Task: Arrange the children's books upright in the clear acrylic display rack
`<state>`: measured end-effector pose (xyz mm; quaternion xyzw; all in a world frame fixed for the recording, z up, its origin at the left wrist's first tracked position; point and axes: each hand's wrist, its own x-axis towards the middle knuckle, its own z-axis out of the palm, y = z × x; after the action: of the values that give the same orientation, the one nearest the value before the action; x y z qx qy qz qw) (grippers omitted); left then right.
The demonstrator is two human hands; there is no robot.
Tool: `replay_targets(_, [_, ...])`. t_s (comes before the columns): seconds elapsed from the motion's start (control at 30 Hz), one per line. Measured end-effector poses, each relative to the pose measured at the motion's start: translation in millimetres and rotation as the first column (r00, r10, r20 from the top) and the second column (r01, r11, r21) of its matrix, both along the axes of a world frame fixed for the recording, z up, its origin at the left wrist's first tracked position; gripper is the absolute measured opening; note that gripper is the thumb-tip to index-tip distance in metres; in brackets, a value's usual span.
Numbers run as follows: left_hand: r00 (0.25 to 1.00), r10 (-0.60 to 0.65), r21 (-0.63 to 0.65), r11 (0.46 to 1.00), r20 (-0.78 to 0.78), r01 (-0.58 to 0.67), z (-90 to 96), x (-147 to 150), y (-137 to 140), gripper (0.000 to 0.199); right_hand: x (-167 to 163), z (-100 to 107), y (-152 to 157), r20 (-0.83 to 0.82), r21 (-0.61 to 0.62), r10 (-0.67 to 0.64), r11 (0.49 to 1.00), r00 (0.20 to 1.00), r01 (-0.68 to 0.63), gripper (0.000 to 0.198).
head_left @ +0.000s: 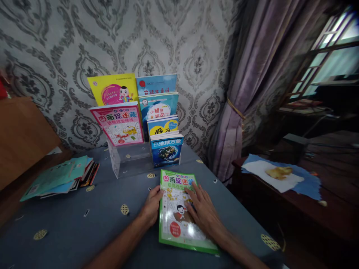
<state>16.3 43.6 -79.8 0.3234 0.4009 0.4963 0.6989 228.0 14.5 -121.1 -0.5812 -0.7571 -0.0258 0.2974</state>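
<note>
A green-bordered children's picture book (pixel 182 228) is in front of me, cover up, with a cartoon figure and a red circle on it. I cannot tell whether it lies fully flat on the table. My left hand (pixel 153 205) grips the book's left edge, fingers closed, thumb near the cover. Across the right side of the cover rests my right hand (pixel 204 211), flat with its fingers apart, hiding part of the picture. Just beyond the book is a clear acrylic stand (pixel 114 160) holding a pink book (pixel 120 125), a yellow book (pixel 113 87) and several blue books.
On the left of the table (pixel 112 224) lies a stack of books (pixel 60 175), a teal one on top. A cardboard box (pixel 25 138) stands behind it. To the right, a side table (pixel 280 209) carries a blue cloth (pixel 308 185). A tied curtain (pixel 235 123) hangs beyond the table's right edge.
</note>
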Motion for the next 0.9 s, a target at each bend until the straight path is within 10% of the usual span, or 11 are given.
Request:
replay_targets(0.27, [0.985, 0.002, 0.008, 1.0, 0.171, -0.003, 23.0, -17.4, -4.1, 0.042, 3.0, 23.5, -2.8, -0.583, -0.185, -0.055, 0.981, 0.81, -0.066, 0.075])
replay_targets(0.53, [0.988, 0.048, 0.146, 0.987, 0.15, -0.07, 63.5, -37.8, -1.0, 0.046, -9.2, 91.5, 2.6, -0.826, -0.118, 0.168, 0.882, 0.538, -0.457, 0.048])
replay_targets(0.73, [0.992, 0.094, 0.417, 0.901, 0.087, -0.122, 103.6, -56.4, 5.9, 0.032, -34.4, 128.7, 12.1, -0.719, 0.041, 0.312, 0.911, 0.621, -0.409, 0.033])
replay_targets(0.9, [0.986, 0.164, 0.468, 0.872, 0.003, -0.146, 101.5, -75.9, 7.9, 0.03, -56.7, 115.9, 17.3, -0.629, 0.086, 0.333, 0.928, 0.702, -0.363, 0.026])
